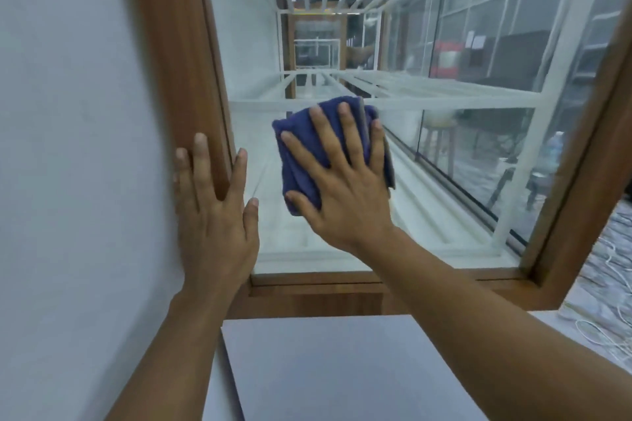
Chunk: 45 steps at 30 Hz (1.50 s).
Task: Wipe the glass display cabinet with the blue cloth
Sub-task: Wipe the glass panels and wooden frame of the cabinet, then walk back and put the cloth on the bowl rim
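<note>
White wall (68, 113): under and to the left of the left hand's outer fingers.
Wooden frame (178, 55): brown upright, running up past the left fingertips.
Left hand (215, 219): fingers straight and spread, holding nothing, laid flat across wall and frame.
Blue cloth (301, 150): folded, flat on the glass, beneath the right fingers, edges showing beyond the fingertips.
Right hand (345, 191): fingers straight and spread apart, pressing the cloth; thumb on its lower left corner.
Grey surface (342, 369): below both wrists.
Glass display cabinet (461, 164): pane extends right of the right fingers; white shelf rails (427, 92) inside, above the fingertips.
White cables (608, 335): on the floor, far right of the fingers.
</note>
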Available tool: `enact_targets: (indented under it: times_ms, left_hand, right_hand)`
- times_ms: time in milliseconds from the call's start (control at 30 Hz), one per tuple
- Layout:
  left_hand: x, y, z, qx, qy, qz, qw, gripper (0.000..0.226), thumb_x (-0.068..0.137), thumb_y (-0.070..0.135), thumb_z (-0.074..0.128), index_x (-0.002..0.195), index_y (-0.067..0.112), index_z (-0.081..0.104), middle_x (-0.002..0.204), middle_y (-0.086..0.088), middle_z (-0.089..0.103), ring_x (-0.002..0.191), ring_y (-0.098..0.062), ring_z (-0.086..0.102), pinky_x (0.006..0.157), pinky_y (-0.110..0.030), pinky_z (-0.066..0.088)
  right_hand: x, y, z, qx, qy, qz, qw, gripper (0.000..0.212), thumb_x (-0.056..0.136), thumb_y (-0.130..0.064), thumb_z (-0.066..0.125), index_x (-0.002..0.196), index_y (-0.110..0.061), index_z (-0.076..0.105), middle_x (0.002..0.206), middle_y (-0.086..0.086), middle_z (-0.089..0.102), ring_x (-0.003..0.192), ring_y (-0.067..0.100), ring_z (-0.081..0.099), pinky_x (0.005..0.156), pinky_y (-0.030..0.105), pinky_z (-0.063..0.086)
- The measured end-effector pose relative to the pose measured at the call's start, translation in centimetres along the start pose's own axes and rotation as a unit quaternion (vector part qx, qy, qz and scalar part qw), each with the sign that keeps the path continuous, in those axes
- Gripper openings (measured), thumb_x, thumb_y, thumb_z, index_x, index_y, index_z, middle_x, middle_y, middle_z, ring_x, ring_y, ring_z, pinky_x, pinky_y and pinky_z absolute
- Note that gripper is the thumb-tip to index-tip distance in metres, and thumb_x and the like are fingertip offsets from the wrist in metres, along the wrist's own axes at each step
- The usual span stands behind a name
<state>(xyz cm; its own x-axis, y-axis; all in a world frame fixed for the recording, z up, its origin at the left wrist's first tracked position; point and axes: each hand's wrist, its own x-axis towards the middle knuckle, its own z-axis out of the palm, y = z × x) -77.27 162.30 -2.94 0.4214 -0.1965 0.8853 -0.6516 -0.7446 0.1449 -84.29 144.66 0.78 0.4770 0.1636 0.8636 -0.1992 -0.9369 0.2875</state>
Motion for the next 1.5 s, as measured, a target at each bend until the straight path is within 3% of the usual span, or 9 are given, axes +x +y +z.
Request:
enact_targets:
  times_ms: [233,467,700,833,1067,1200,1300,1433,1500]
  left_hand:
    - [-7.0,-1.0,2.4,-0.008,-0.033,-0.029,0.999,0.059,0.099,0.014,0.043,0.155,0.024,0.028,0.166,-0.014,-0.005,0.154,-0.035,-0.001,0.118,-0.040,0.018]
    - [-9.6,-1.2,2.6,-0.036,-0.057,-0.052,0.996,0.066,0.098,0.004,0.050,0.155,0.026,0.028,0.167,-0.009,-0.004,0.155,-0.028,-0.001,0.115,-0.030,0.013]
    - [-10.6,0.3,1.8,0.002,-0.123,-0.056,0.991,0.083,0.085,0.019,0.076,0.154,0.032,0.031,0.166,-0.013,-0.010,0.153,-0.037,-0.003,0.109,-0.049,0.040]
    - [-10.8,1.9,2.3,-0.003,-0.130,-0.055,0.990,0.087,0.079,0.024,0.082,0.152,0.030,0.035,0.165,-0.019,-0.007,0.152,-0.042,-0.002,0.116,-0.054,0.030]
    - [-10.6,5.9,1.9,0.032,-0.177,-0.031,0.983,0.082,0.073,0.033,0.085,0.146,0.029,0.047,0.161,-0.017,0.015,0.142,-0.051,0.020,0.113,-0.059,0.035]
    - [-9.1,8.2,0.2,-0.003,-0.206,-0.051,0.977,0.068,0.074,0.034,0.084,0.137,0.028,0.057,0.150,-0.013,0.030,0.129,-0.043,0.034,0.104,-0.054,0.045]
    - [-8.0,10.2,-2.0,-0.042,-0.242,-0.046,0.968,0.056,0.080,0.037,0.078,0.132,0.030,0.060,0.145,-0.007,0.034,0.126,-0.036,0.037,0.104,-0.050,0.044]
    - [-6.0,14.1,-5.5,-0.116,-0.294,-0.051,0.947,0.047,0.089,0.039,0.068,0.134,0.035,0.056,0.142,0.002,0.036,0.125,-0.023,0.034,0.103,-0.039,0.041]
    - [-4.9,16.8,-7.0,-0.167,-0.334,-0.032,0.927,0.044,0.092,0.040,0.064,0.135,0.037,0.055,0.137,0.007,0.038,0.122,-0.017,0.036,0.099,-0.031,0.039]
  right_hand:
    - [-7.9,-2.3,3.7,0.018,-0.006,0.119,0.993,0.074,0.096,-0.061,0.047,0.158,-0.028,0.025,0.166,0.017,0.012,0.151,0.048,0.005,0.120,0.068,-0.003]
    - [-8.0,-11.2,6.3,0.073,-0.035,0.084,0.993,0.077,0.092,-0.051,0.050,0.159,-0.029,0.020,0.168,0.011,0.007,0.153,0.035,-0.004,0.120,0.062,-0.013]
    - [-12.0,-6.0,6.4,0.029,-0.086,0.015,0.996,0.077,0.097,-0.065,0.037,0.160,-0.030,0.008,0.167,0.005,-0.003,0.151,0.028,-0.024,0.121,0.056,-0.017]
    - [-13.5,-3.1,5.6,0.017,-0.091,0.040,0.995,0.076,0.095,-0.063,0.036,0.159,-0.032,0.011,0.167,0.006,0.000,0.152,0.027,-0.023,0.122,0.055,-0.013]
    - [-17.6,2.6,2.5,0.012,-0.066,0.112,0.991,0.073,0.072,-0.026,0.082,0.134,-0.031,0.046,0.135,0.004,0.038,0.133,0.031,0.032,0.104,0.048,0.028]
    - [-17.9,6.6,-1.9,-0.005,-0.111,0.168,0.979,0.040,0.074,-0.026,0.083,0.109,-0.028,0.063,0.105,0.000,0.055,0.102,0.027,0.053,0.083,0.046,0.040]
    - [-17.6,9.9,-5.8,0.024,-0.154,0.202,0.967,0.013,0.089,-0.030,0.070,0.100,-0.026,0.066,0.090,-0.004,0.063,0.089,0.024,0.061,0.086,0.049,0.036]
    - [-15.6,14.2,-12.5,0.121,-0.251,0.321,0.905,0.012,0.096,-0.026,0.058,0.088,-0.035,0.060,0.075,-0.012,0.064,0.080,0.015,0.064,0.090,0.046,0.038]
    - [-14.2,16.0,-16.2,0.229,-0.278,0.386,0.849,0.018,0.096,-0.022,0.060,0.086,-0.037,0.057,0.071,-0.017,0.063,0.069,0.013,0.064,0.071,0.031,0.051]
